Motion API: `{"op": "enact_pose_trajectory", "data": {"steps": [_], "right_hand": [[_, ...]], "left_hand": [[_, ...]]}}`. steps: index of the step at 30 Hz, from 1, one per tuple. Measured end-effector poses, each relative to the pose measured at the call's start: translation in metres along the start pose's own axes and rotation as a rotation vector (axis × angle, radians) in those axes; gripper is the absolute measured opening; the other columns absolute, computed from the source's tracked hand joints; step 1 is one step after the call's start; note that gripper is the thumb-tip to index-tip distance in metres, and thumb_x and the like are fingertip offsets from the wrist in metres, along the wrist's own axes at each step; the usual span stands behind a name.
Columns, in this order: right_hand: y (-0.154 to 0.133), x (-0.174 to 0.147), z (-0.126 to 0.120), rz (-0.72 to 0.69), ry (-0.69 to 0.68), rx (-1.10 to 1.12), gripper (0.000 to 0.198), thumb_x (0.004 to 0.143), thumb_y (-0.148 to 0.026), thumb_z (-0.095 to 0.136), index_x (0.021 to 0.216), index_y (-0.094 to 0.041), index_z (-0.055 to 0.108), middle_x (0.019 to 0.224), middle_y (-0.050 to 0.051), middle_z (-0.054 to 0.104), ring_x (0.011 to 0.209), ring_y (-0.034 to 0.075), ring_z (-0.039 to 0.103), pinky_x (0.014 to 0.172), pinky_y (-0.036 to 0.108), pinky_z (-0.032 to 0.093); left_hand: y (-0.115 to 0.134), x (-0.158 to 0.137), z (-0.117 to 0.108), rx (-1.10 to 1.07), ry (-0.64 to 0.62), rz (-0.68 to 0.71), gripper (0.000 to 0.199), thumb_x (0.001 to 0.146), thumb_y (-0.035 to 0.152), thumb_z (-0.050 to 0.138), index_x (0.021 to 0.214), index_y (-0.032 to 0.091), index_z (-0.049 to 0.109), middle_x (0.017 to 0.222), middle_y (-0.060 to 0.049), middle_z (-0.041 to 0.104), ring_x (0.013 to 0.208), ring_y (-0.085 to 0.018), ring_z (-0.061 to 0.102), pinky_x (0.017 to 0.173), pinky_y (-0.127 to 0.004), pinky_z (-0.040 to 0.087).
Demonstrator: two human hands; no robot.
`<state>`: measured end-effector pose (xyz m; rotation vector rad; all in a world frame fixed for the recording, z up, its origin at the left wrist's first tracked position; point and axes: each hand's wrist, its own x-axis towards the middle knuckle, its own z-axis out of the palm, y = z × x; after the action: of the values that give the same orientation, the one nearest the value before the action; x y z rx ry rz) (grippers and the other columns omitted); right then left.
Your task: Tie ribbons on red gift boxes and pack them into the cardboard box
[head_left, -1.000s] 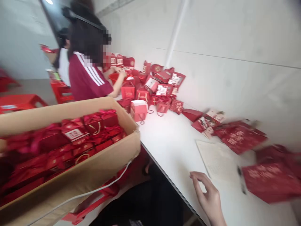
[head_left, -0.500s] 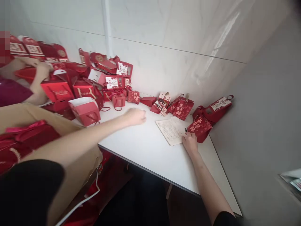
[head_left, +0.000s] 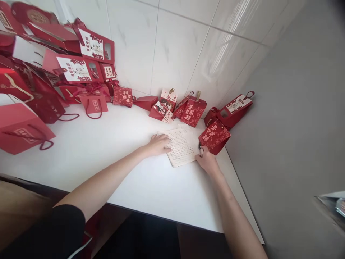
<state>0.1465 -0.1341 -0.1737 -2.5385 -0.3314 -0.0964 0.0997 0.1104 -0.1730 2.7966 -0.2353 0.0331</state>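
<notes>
A notebook (head_left: 180,147) with rows of handwriting lies on the white table, a loose slip of paper (head_left: 191,132) at its top edge. My left hand (head_left: 158,144) rests flat over the notebook's left side, fingers apart. At the right edge, my right hand (head_left: 207,159) has its fingers closed around what looks like a pen (head_left: 199,145); only a short dark end shows. Just beyond my right fingers stands a red gift box (head_left: 215,136) with pale lettering.
Along the wall stand small red boxes (head_left: 192,112), a patterned box (head_left: 164,106) and a longer red box (head_left: 235,109). Stacked red gift boxes (head_left: 74,70) crowd the left, with a handled box (head_left: 93,104) before them. A grey panel (head_left: 283,144) borders the table's right side.
My left hand has come right, from a closed shape above the table to lying open on the notebook. The view has turned right, and the co-worker's arms have left the picture.
</notes>
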Motion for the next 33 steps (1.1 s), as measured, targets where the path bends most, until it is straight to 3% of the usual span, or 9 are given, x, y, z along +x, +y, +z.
{"op": "enact_pose_trajectory", "data": {"steps": [4,8,13,17,20,22,29,31,33], "right_hand": [[-0.015,-0.011,-0.014,0.043,-0.062,0.159,0.046,0.076,-0.024,0.046,0.12,-0.011,0.048,0.062,-0.001,0.052,0.059,0.017,0.053,0.056,0.026,0.039],[-0.034,-0.024,-0.029,0.037,-0.209,0.773,0.057,0.075,-0.033,0.051,0.13,-0.026,0.035,0.073,-0.001,0.058,0.054,0.012,0.047,0.049,0.024,0.035],[-0.04,-0.032,-0.025,-0.045,-0.313,1.225,0.024,0.065,-0.031,0.06,0.088,-0.025,0.059,0.068,0.0,0.055,0.064,0.015,0.052,0.055,0.028,0.04],[-0.039,-0.033,-0.016,0.0,-0.335,1.282,0.033,0.058,-0.047,0.07,0.075,-0.026,0.051,0.049,-0.006,0.041,0.052,0.016,0.047,0.051,0.029,0.038],[-0.042,-0.034,-0.012,0.095,-0.317,1.26,0.039,0.068,-0.059,0.064,0.07,-0.026,0.044,0.039,-0.013,0.012,0.035,0.008,0.016,0.044,0.025,0.031],[-0.047,-0.034,-0.009,0.152,-0.333,1.313,0.038,0.073,-0.059,0.062,0.072,-0.025,0.044,0.041,-0.013,0.006,0.037,0.008,0.007,0.041,0.022,0.025],[-0.052,-0.038,0.004,0.33,-0.342,1.518,0.047,0.064,-0.037,0.076,0.058,-0.021,0.033,0.042,-0.012,0.01,0.038,0.005,0.011,0.038,0.019,0.022],[-0.051,-0.039,0.007,0.379,-0.343,1.528,0.032,0.067,-0.031,0.07,0.061,-0.02,0.04,0.041,-0.011,0.016,0.037,0.006,0.02,0.04,0.02,0.028],[-0.05,-0.04,0.009,0.37,-0.371,1.504,0.016,0.072,-0.034,0.062,0.073,-0.021,0.052,0.044,-0.008,0.035,0.044,0.01,0.039,0.048,0.023,0.038]], "left_hand": [[-0.01,-0.005,-0.013,-0.079,-0.119,0.046,0.051,0.079,0.045,0.055,0.123,0.02,0.048,0.136,-0.008,0.041,0.128,-0.024,0.034,0.106,-0.04,0.024],[-0.017,-0.006,-0.019,-0.11,-0.184,0.094,0.052,0.075,0.047,0.06,0.12,0.023,0.051,0.137,-0.007,0.04,0.128,-0.024,0.035,0.107,-0.038,0.021],[-0.019,-0.006,-0.016,-0.127,-0.194,0.115,0.054,0.071,0.049,0.061,0.119,0.026,0.052,0.136,-0.005,0.04,0.128,-0.025,0.034,0.109,-0.042,0.017],[-0.017,-0.006,-0.013,-0.16,-0.207,0.097,0.051,0.072,0.05,0.059,0.118,0.027,0.05,0.136,-0.004,0.039,0.129,-0.025,0.031,0.111,-0.046,0.008],[-0.016,-0.006,-0.013,-0.182,-0.221,0.088,0.05,0.072,0.049,0.059,0.116,0.028,0.051,0.136,-0.003,0.038,0.13,-0.025,0.031,0.111,-0.047,0.005],[-0.016,-0.006,-0.013,-0.186,-0.222,0.083,0.05,0.072,0.049,0.06,0.117,0.028,0.051,0.137,-0.003,0.038,0.13,-0.025,0.031,0.111,-0.047,0.003],[-0.018,-0.004,-0.009,-0.181,-0.214,0.08,0.053,0.071,0.051,0.058,0.118,0.028,0.049,0.136,-0.002,0.039,0.13,-0.024,0.03,0.111,-0.046,0.002],[-0.018,-0.004,-0.009,-0.176,-0.216,0.079,0.054,0.071,0.052,0.058,0.119,0.028,0.049,0.136,-0.002,0.038,0.13,-0.024,0.029,0.111,-0.045,0.002],[-0.018,-0.004,-0.01,-0.176,-0.215,0.079,0.055,0.07,0.054,0.058,0.119,0.028,0.049,0.137,-0.002,0.038,0.13,-0.024,0.03,0.111,-0.044,0.003]]}}
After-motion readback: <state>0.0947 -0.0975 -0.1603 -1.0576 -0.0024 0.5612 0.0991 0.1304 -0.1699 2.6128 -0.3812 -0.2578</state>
